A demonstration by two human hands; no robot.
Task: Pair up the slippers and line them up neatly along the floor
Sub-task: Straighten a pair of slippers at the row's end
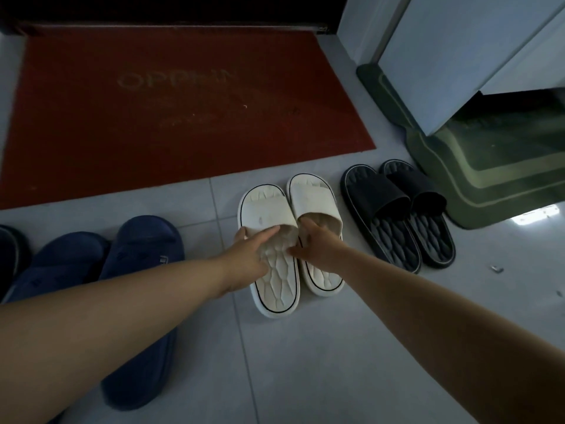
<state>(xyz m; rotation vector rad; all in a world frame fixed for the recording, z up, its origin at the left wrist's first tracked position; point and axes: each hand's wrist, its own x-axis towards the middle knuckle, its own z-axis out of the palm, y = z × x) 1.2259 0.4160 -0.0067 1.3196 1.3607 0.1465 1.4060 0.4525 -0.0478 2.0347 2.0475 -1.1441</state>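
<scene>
Two white slippers lie side by side in the middle of the picture, toes pointing up at the red mat (153, 123). Their sides touch.

The left hand (249, 250) sits on the left white slipper (263, 206). It holds the back edge of the strap, with fingers curled on the outer side. The right hand (319, 244) is on the right white slipper (312, 194). Its fingers are tucked under the strap and its thumb sticks out toward the other slipper. Both hands are close together, right where the straps end.

To the right, near the green mat (464, 179), a black pair (379, 191) sits neatly together. At the lower left, the blue slippers (143, 243) lie partly under the left arm. All of them are on the pale tile floor (305, 362).
</scene>
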